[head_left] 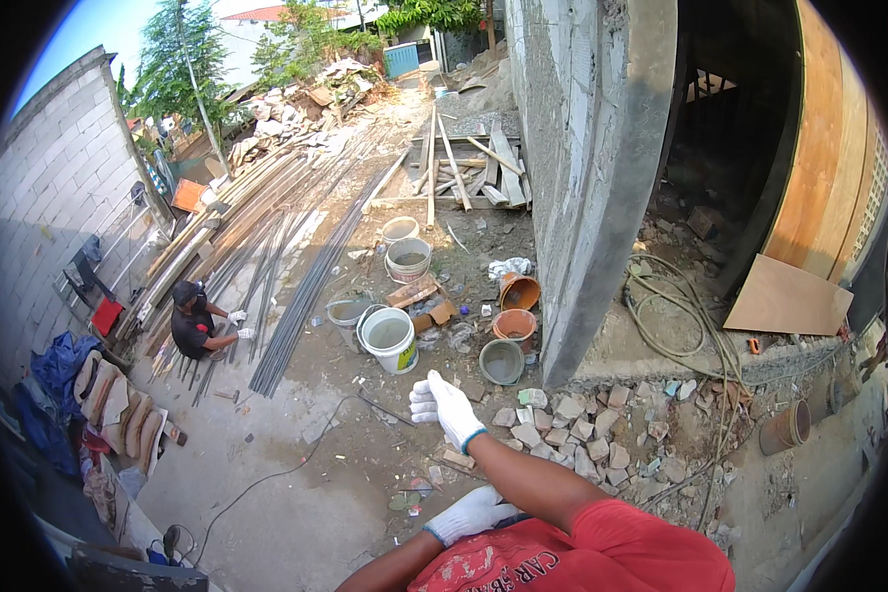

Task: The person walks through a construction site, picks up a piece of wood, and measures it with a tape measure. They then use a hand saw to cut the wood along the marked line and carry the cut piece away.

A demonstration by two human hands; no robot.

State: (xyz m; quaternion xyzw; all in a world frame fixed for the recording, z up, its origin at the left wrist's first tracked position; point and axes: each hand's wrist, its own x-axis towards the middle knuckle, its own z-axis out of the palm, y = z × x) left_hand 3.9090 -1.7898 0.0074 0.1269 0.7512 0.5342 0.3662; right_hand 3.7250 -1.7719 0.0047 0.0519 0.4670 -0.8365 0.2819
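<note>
My right hand [451, 410], in a white knitted glove with a blue-green cuff, is held out in front of me. Its fingers point left, slightly apart, with nothing in them. My left hand [472, 514], gloved the same way, lies close against the front of my red shirt [523, 557]. Its fingers appear stretched out to the right, the tips partly hidden, and I see nothing held. Beyond my right hand stand a white bucket [389, 340] and a grey-lined bucket [502, 363]. Broken stone rubble [582, 429] lies to its right.
A person [195, 321] in dark clothes and white gloves crouches left beside long steel rods [316, 286]. A bare concrete wall [592, 178] rises at right, near a coiled hose [666, 306]. A thin cable [276, 474] crosses the ground. Timber scraps [503, 163] lie farther back.
</note>
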